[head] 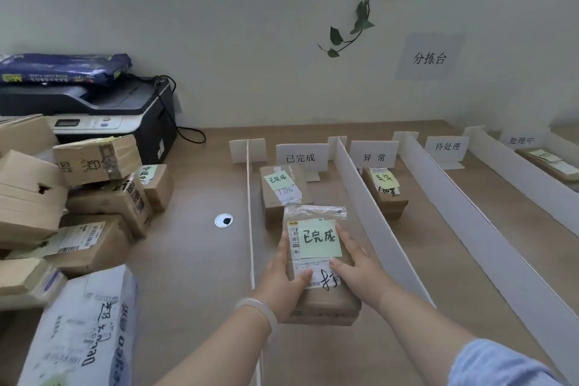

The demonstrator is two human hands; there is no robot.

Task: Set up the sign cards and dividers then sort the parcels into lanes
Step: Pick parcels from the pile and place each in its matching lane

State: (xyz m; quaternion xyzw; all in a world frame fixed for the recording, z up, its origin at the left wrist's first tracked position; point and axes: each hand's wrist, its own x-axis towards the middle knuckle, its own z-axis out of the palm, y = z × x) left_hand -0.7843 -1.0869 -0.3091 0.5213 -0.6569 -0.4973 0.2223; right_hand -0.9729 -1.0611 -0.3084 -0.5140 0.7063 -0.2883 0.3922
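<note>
At the near end of the first lane, the left hand (pixel 282 276) and right hand (pixel 360 266) each grip one side of a brown parcel (pixel 329 301), thumbs on top. The left wrist hides its near left corner, and whether it touches the worktop (pixel 194 260) cannot be told. A green note (pixel 319 238) covers much of its label. The parcel lies between a thin divider (pixel 250 229) on the left and a taller white divider (pixel 369 213) on the right, with little room on either side. Just beyond it sits a second parcel (pixel 275 204), then the sign card (pixel 302 157). Left of the lane, a pile of parcels (pixel 94 197) is cut off by the frame's edge.
</note>
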